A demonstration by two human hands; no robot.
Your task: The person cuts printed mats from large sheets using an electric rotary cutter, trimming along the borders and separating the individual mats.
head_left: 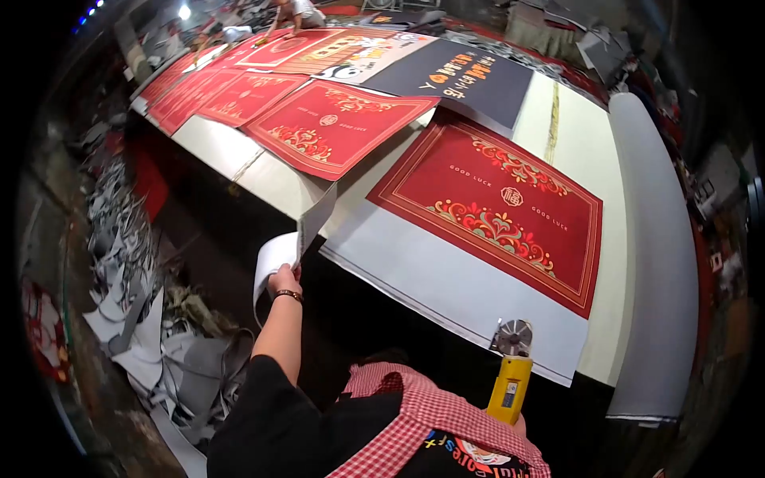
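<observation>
Your left hand (284, 280), with a bracelet (288, 295) at the wrist, is closed with fingers curled on a pale strip (273, 259), which bows out below the table edge; its upper end rises to the corner of the 2nd red mat (327, 123). Your right hand (520, 425) has hold of the handle of a yellow cutter (510, 389); only a sliver shows past the casing, so I cannot tell how fully the fingers wrap it. The cutter's round metal head (513, 338) overlaps the front edge of a plain grey-white sheet (454, 275), near its right corner; contact is probable but not certain from this angle. On that sheet lies the nearest red mat (494, 209), printed GOOD LUCK 2 times, with scrollwork along 2 sides. Behind it is a dark mat (450, 78) bearing orange and white characters. To the right, a grey roll (653, 263) runs along the side of the table. To your left, grey offcuts (131, 263) are heaped low beside the table. At the far end, a co-worker (301, 14) leans over more red mats (247, 97).
</observation>
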